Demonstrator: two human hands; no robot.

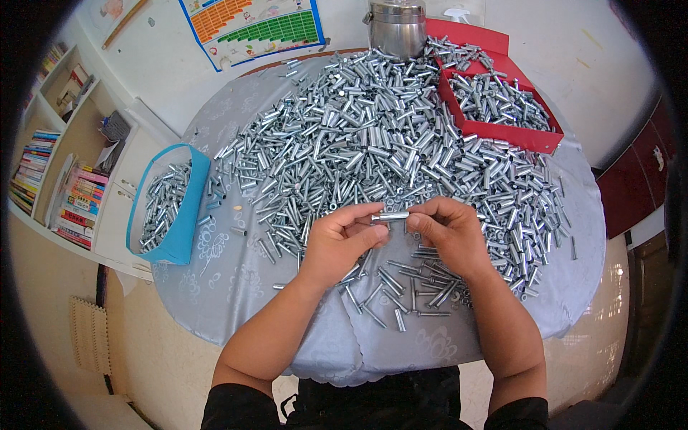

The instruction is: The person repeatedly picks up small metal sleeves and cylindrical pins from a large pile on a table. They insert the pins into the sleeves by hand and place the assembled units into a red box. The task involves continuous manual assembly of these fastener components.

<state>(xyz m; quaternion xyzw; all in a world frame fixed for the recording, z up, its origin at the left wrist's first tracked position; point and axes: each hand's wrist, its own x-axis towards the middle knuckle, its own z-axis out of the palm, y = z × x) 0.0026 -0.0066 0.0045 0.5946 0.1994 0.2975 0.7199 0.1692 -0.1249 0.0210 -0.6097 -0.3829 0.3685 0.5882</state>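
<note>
Between my hands, above the near side of the pile, lies a silvery expansion bolt (393, 216), held level with a smooth sleeve around it. My left hand (345, 240) pinches its left end between thumb and fingers. The fingers of my right hand (448, 233) close on its right end; whether they also hold a small nut or washer is hidden. Below my hands, loose long bolts (398, 287) are scattered toward the table's near edge. Just beyond them spreads a big heap of metal sleeves and bolts (365, 136).
A blue open box (201, 208) of metal parts stands at the left of the cloth-covered table (236, 287). Red boxes (512, 132) with more parts sit at the far right, beside a steel canister (398, 32). A bookshelf (68, 143) stands at the left.
</note>
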